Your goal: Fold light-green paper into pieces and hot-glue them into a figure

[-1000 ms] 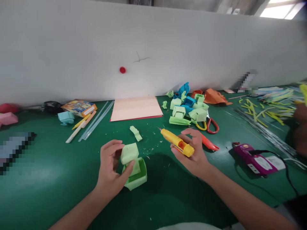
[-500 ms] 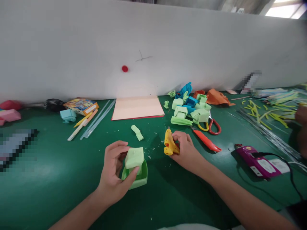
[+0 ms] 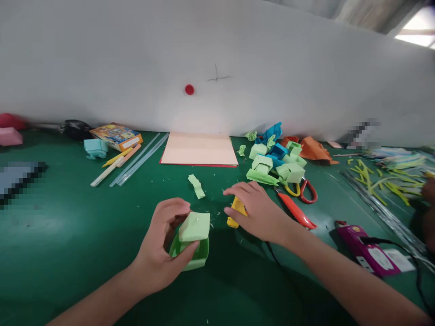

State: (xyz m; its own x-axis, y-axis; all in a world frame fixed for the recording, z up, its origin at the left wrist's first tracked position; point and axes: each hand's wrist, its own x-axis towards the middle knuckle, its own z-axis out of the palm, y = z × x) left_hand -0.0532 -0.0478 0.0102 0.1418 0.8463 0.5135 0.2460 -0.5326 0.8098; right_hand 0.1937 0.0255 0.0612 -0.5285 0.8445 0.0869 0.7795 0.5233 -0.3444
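My left hand (image 3: 163, 253) is closed around a light green folded-paper piece (image 3: 194, 227), thumb in front and fingers behind. A small whitish dab sits on top of that piece. Directly beneath it is a bright green open paper box (image 3: 200, 261), partly covered by the thumb. My right hand (image 3: 260, 213) hovers over a yellow glue gun (image 3: 234, 222), its fingers stretched forward and apart. The glue gun lies on the table, mostly hidden behind that hand. A crumpled green paper strip (image 3: 196, 186) lies between and beyond the two hands.
Red cutter (image 3: 297, 209), scissors (image 3: 308, 191) and a pile of green and blue paper pieces (image 3: 288, 173) stand right of centre. A purple power strip (image 3: 365, 249) with cables lies at right. Glue sticks (image 3: 142, 160) and a pink sheet (image 3: 200, 149) lie further back. Another person's hand (image 3: 428, 213) shows at the right edge.
My right hand has let go of the glue gun, which now rests on the table, and its fingers have spread. My left hand still holds the paper piece. The view has tilted slightly.
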